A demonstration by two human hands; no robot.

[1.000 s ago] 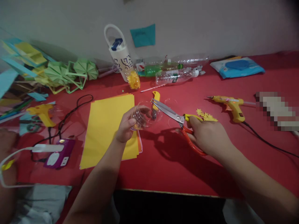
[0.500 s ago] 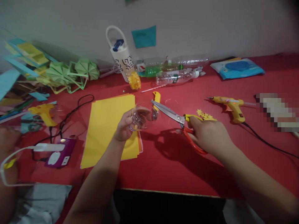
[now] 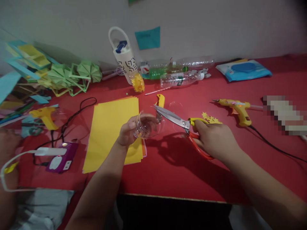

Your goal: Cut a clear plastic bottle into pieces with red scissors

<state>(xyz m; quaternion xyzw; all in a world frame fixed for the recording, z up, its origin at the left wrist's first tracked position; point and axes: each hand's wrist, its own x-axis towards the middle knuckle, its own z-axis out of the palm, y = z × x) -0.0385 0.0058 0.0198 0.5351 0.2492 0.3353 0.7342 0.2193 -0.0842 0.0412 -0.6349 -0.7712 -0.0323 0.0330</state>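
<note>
My left hand [image 3: 129,129] is closed around a clear plastic bottle piece [image 3: 144,127], holding it above the right edge of a stack of yellow paper [image 3: 110,127]. Its fingers show through the transparent wall. In my right hand [image 3: 213,135] are scissors [image 3: 174,118] with one yellow and one red handle. The blades point left, and their tip is near the rim of the plastic piece; whether they touch it I cannot tell. Behind the tip lies a yellow cutter [image 3: 161,100]. Small yellow paper stars [image 3: 210,118] lie beyond my right hand.
Yellow glue guns lie at right [image 3: 236,108] and left [image 3: 45,115], with cords. A purple power strip [image 3: 62,157] sits front left, near another person's arm [image 3: 8,159]. Along the wall are a white tumbler [image 3: 126,60], plastic bottles [image 3: 178,80] and a wipes pack [image 3: 244,70].
The plastic piece has turned slightly in my left hand, and its fingers have shifted. The scissors have moved a little to the left; their blades look about the same.
</note>
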